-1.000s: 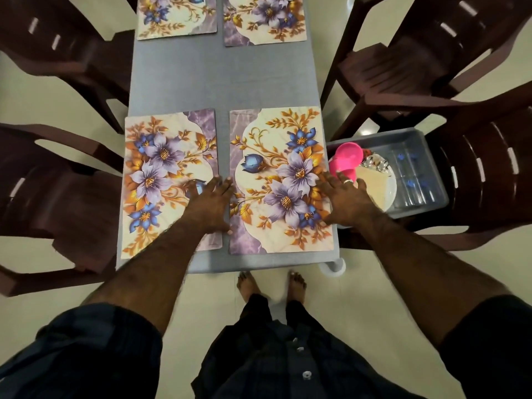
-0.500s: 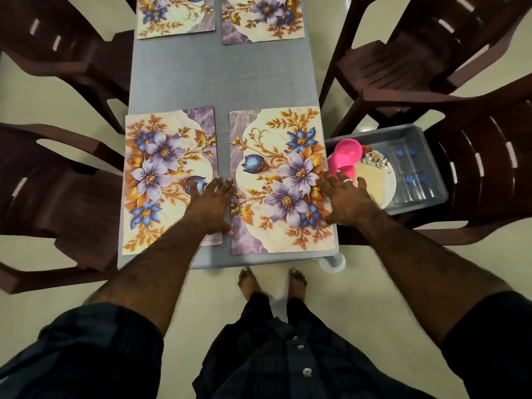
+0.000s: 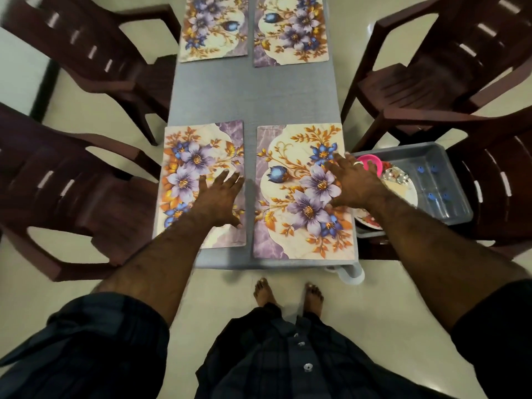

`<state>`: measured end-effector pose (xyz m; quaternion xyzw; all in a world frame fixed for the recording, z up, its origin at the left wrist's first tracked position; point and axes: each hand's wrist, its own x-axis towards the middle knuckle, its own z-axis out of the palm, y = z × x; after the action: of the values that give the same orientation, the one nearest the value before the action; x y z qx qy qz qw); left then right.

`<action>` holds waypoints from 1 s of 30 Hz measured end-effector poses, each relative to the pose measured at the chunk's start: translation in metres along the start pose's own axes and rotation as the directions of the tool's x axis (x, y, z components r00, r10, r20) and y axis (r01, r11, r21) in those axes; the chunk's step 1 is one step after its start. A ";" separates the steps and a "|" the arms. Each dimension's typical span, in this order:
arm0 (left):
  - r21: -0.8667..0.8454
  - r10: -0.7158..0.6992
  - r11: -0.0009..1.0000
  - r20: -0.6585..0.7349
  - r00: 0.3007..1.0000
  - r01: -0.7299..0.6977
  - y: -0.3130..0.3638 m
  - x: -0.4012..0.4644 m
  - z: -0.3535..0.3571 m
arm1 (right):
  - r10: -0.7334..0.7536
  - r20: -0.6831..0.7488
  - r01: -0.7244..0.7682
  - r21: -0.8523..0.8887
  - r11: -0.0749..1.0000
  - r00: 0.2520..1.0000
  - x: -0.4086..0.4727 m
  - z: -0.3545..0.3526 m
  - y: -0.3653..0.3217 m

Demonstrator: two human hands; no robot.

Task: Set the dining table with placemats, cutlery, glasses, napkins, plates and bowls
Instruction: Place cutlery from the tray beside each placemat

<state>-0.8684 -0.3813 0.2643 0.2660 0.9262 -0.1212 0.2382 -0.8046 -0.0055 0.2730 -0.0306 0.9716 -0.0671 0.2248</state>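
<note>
On the grey table (image 3: 253,93), the near left placemat (image 3: 184,156) and near right placemat (image 3: 288,243) lie flat under the left hand (image 3: 220,201) and right hand (image 3: 352,184), fingers spread; thin, probably light and slippery, best slid by their edges.

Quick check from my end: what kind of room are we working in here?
Most likely a home dining area: a narrow grey table laid with floral placemats, dark brown plastic armchairs around it, and a grey plastic tub of plates and a pink bowl on one chair.
</note>
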 end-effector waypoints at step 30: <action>-0.105 0.141 0.985 0.026 0.990 -0.138 -0.275 0.010 0.096 | 0.143 0.124 -0.128 -0.127 0.984 0.982 0.127 0.047 -0.267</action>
<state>-0.9911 -0.6390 0.2043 0.3155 0.9062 -0.0610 0.2749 -0.8899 -0.2865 0.2148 0.0181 0.9566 0.0082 0.2907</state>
